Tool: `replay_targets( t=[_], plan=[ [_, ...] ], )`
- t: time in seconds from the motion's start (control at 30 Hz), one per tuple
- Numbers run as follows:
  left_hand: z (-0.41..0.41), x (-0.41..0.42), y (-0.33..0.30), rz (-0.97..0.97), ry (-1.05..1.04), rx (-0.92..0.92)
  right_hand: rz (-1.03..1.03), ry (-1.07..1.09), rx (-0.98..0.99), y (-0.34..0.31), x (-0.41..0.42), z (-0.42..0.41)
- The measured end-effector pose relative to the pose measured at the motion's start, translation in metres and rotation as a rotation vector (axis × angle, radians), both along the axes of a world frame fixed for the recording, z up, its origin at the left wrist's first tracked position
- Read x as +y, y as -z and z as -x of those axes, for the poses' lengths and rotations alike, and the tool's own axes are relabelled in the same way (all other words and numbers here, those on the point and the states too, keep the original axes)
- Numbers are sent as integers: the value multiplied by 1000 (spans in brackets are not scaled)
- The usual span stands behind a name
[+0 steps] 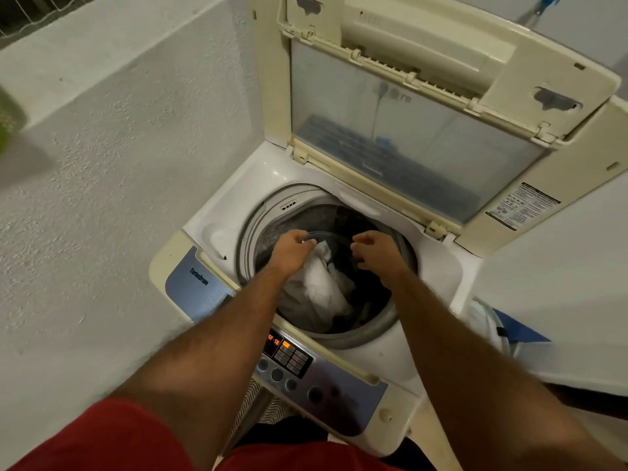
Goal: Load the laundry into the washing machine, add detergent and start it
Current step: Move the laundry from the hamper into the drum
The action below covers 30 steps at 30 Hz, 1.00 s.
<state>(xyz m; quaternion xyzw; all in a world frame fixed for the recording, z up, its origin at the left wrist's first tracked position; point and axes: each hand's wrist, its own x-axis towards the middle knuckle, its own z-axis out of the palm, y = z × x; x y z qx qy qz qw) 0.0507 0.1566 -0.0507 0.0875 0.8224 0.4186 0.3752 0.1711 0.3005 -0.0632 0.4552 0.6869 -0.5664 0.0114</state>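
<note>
A top-loading washing machine stands in a corner between white walls, its folding lid raised and leaning back at the far side. Both bare arms reach from the near edge down over the open drum. The left hand hangs over the left part of the drum mouth, fingers curled downward with the tips just at the top of a white garment; whether they actually pinch the cloth cannot be told. The right hand hovers over the right part of the opening, fingers loosely bent and apart, holding nothing that shows. The white garment lies crumpled on top of darker laundry inside the drum, toward the near left. On the near rim the control panel shows lit orange indicators beside a block of buttons and round knobs. To the right of the machine, low against the wall, sits something blue and white, partly hidden.
</note>
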Motion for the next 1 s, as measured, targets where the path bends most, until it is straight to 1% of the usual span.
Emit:
replay_targets(
  t=[0.13, 0.23, 0.33, 0.47, 0.57, 0.67, 0.73, 0.83, 1.0],
  plan=[
    [-41, 21, -17, -40, 190, 117, -105, -14, 85, -28, 4, -26],
    [-89, 44, -36, -171, 319, 220, -150, 60, 205, -56, 14, -65],
    [-141, 70, -55, -288, 431, 263, -201, 184, 312, -82, 28, -116],
    [-199, 103, -75, -360, 452, 336, -286, 402, 350, -92, 57, -193],
    [-239, 126, -74, -347, 523, 304, -271, 473, 286, -77, 87, -253],
    [-284, 157, -65, -320, 604, 299, -263, 494, 204, -52, 113, -317],
    [-313, 176, -53, -252, 628, 278, -264, 462, 114, -34, 127, -358],
    [-356, 207, -22, -153, 665, 188, -242, 415, 3, -3, 153, -411],
    [-399, 240, 41, 51, 736, 120, -136, 344, -149, 65, 186, -468]
  ],
)
